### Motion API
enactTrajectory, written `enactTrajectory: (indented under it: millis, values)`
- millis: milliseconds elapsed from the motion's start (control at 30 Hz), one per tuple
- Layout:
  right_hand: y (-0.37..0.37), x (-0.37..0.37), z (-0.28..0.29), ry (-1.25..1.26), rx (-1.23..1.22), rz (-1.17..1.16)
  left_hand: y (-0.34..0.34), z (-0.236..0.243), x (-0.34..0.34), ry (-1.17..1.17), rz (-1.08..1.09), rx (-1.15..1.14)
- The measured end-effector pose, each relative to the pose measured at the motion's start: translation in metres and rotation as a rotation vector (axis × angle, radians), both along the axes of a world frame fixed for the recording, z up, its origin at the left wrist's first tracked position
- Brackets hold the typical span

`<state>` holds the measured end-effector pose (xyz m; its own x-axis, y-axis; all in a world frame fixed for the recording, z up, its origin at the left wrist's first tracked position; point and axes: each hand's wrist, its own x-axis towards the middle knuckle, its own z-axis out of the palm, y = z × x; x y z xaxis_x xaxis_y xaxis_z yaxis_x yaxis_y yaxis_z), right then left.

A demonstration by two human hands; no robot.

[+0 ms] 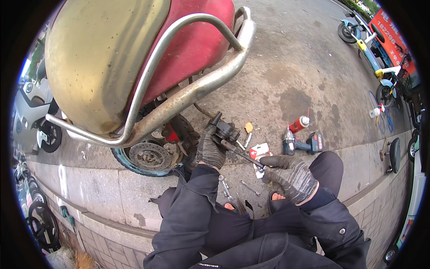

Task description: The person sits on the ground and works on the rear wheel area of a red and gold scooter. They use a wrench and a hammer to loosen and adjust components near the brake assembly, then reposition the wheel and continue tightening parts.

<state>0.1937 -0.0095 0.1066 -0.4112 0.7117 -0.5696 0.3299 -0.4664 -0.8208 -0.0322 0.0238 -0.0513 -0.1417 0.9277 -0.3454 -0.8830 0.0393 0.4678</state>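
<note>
Grips a black part (229, 132) in the left hand (212, 151), raised just beside the wheel (150, 157) near the road-side edge of the kerb (103, 179); probably held this close to the scooter (197, 40) because of a hose (195, 105) apparently leading to it. Curls the left fingers close together around the near-left side, likely to stop any turning; cannot tell exactly where each fingertip presses, with the far side hidden.

Pinches the tool (244, 154) by its outer end in the right hand (291, 177), between thumb and bunched fingers, seemingly for leverage. Holds the tool's inner end at the part; cannot tell whether firmly seated or only touching. Wears gloves (301, 181) on both hands, presumably against grime and sharp edges.

Has the drill (302, 145) lying along the kerb's road-side edge, beyond the right hand, in easy reach. Has the can (298, 124) just past it on the road (268, 80), apparently upright, perhaps against leaking. Has a card (260, 150) partly under the tool's line, at the same edge. Has a wrench (226, 188) and a bar (250, 188) on the kerb, near the feet (277, 196), likely for handy picking.
</note>
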Motion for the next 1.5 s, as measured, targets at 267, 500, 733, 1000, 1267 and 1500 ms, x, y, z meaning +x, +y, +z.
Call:
enactTrajectory:
  millis: [267,500,733,1000,1267,1500]
  values:
    - [-0.003,0.026,-0.124,-0.641,0.372,0.792,0.011,-0.005,-0.002,0.091,0.143,-0.309]
    - [-0.030,0.018,-0.232,-0.461,0.432,0.976,0.012,-0.022,-0.012,0.044,0.260,-0.227]
    - [-0.004,-0.011,-0.290,-0.441,0.442,0.952,0.009,-0.042,-0.020,0.371,0.160,-0.555]
    - [0.010,-0.021,-0.315,-0.346,0.381,0.839,-0.028,-0.012,-0.001,0.568,-0.203,-0.571]
    - [0.042,-0.012,-0.210,0.026,0.307,0.299,-0.034,-0.007,0.053,1.550,-1.061,0.048]
    - [0.053,0.014,-0.114,0.549,-0.272,-0.544,-0.009,0.010,0.101,1.350,-0.518,-0.184]
